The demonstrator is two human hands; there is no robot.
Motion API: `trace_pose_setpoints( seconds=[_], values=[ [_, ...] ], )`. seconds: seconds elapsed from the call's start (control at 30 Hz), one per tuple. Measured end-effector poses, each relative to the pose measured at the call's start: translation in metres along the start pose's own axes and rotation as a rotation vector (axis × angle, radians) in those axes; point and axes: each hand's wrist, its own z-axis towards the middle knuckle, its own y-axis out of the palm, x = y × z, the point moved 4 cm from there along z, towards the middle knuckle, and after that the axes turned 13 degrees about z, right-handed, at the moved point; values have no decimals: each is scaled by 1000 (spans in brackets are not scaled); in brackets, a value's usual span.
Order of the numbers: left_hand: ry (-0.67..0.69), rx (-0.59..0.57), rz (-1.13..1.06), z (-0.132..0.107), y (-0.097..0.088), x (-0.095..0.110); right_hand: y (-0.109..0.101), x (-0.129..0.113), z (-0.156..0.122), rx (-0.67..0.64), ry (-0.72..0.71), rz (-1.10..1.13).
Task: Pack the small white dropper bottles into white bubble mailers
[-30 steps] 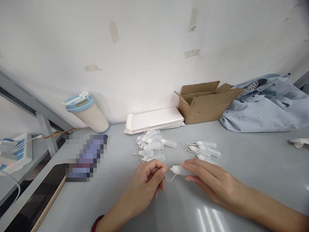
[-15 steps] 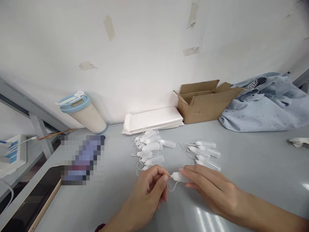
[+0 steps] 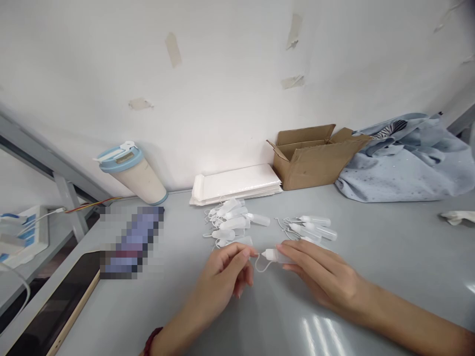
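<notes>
My right hand [image 3: 322,269] is closed around a small translucent dropper bottle [image 3: 273,255], which lies sideways with its white pointed tip to the left. A thin white cap strap [image 3: 260,270] loops from the bottle's neck to my left hand [image 3: 232,269]. The thumb and forefinger of that hand pinch the strap's end just left of the tip; the small cap there is mostly hidden by the fingers. Past my left hand lies a pile of similar dropper bottles [image 3: 233,223]. Beyond my right hand is a smaller group of dropper bottles [image 3: 315,230], partly covered by that hand.
At the wall stand a stack of white padded envelopes [image 3: 237,183], an open cardboard box [image 3: 315,165] and a grey-blue cloth bag [image 3: 404,168]. On the left are a tumbler [image 3: 137,175], a pixelated phone-like object [image 3: 135,240] and a dark tablet-like device [image 3: 55,306] on the grey table [image 3: 389,257].
Both hands and the held bottle have shifted slightly up in the view. My left fingertips are a little farther from the tip. The whole view has moved slightly.
</notes>
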Motion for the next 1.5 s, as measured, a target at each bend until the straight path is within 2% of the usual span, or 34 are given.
trace_pose_setpoints(
  seconds=[0.3, 0.43, 0.63, 0.77, 0.93, 1.1, 1.2, 1.33, 1.5],
  values=[
    [46, 19, 87, -6, 1, 6, 1, -2, 3, -14, -2, 143],
    [54, 27, 73, -6, 3, 6, 2, -3, 0, 21, -20, 119],
    [74, 16, 89, -6, 5, 5, 6, -4, -7, -10, -69, 70],
    [75, -37, 160, -7, 3, 6, 4, -2, -4, -40, -56, 61],
    [74, -112, 297, -8, -19, 14, -3, 6, 6, -186, -41, 7],
    [34, -26, 429, -6, -60, 19, -13, 25, 8, -267, -11, -106],
    [16, 0, 471, -5, -78, 19, -16, 35, 4, -318, 21, -200],
    [-41, -73, 489, -4, -86, 13, -15, 42, -4, -410, 74, -264],
    [-64, -182, 506, -4, -79, 12, -16, 47, -9, -535, 215, -286]
  ],
)
